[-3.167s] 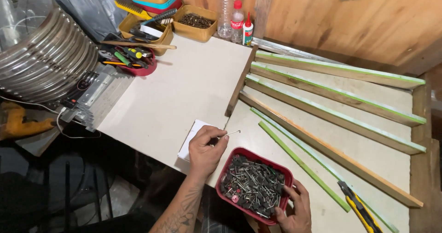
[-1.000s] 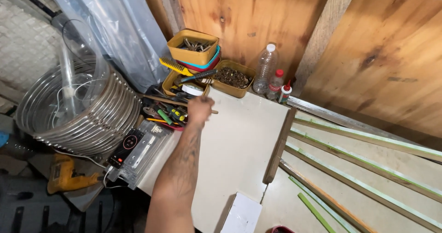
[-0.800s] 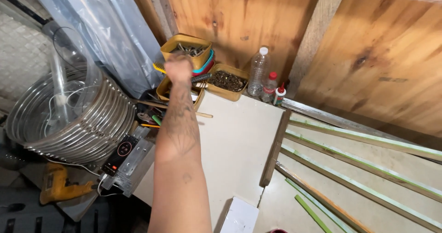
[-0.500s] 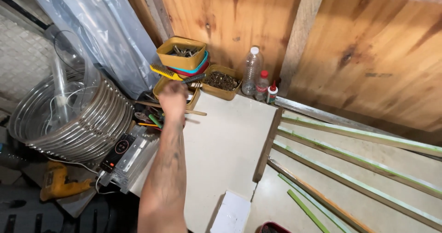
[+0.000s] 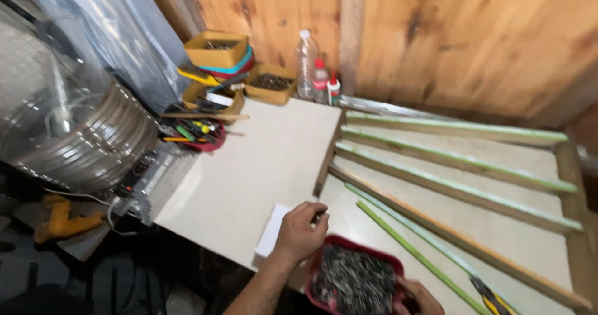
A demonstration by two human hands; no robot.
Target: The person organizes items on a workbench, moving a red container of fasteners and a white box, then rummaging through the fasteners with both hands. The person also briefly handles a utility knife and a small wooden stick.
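My left hand (image 5: 300, 231) pinches something too small to identify beside the red tray (image 5: 356, 282) of nails; my right hand (image 5: 422, 296) grips the tray's edge.

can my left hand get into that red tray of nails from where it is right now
Probably yes. The left hand hovers right at the rim of the red tray, whose top is open, with nothing between them.

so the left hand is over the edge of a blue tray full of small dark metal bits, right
Not quite. In the head view the tray is red, not blue. The rest holds: the left hand sits at its near-left edge, and it is full of small dark metal bits.
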